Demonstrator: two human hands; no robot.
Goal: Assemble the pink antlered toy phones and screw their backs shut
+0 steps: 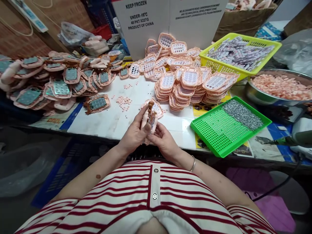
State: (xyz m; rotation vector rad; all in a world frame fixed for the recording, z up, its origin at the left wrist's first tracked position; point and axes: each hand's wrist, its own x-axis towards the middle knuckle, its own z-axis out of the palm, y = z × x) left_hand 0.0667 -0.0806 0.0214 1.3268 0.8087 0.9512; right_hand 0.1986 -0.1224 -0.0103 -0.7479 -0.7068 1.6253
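Note:
Close to the front edge of the table, my left hand (135,133) and my right hand (164,139) are both closed around a pink plastic toy casing (152,123). It is tilted on edge, with brown moulded parts toward its top; my fingers hide much of it. Just beyond lies a pink keypad panel (157,109) with pale buttons, flat on the white table top (110,120). To the left rests a pink casing with a green circuit board (97,103) and brown trim. Small loose pink pieces (123,103) are scattered between them.
Stacked keypad panels (190,78) stand at the back right, and casings with circuit boards (58,87) pile up at left. A green tray (207,130) holds small screws. Behind it are a yellow basket (230,72), a metal bowl (253,92) of pink pieces and, far right, a power screwdriver (297,138).

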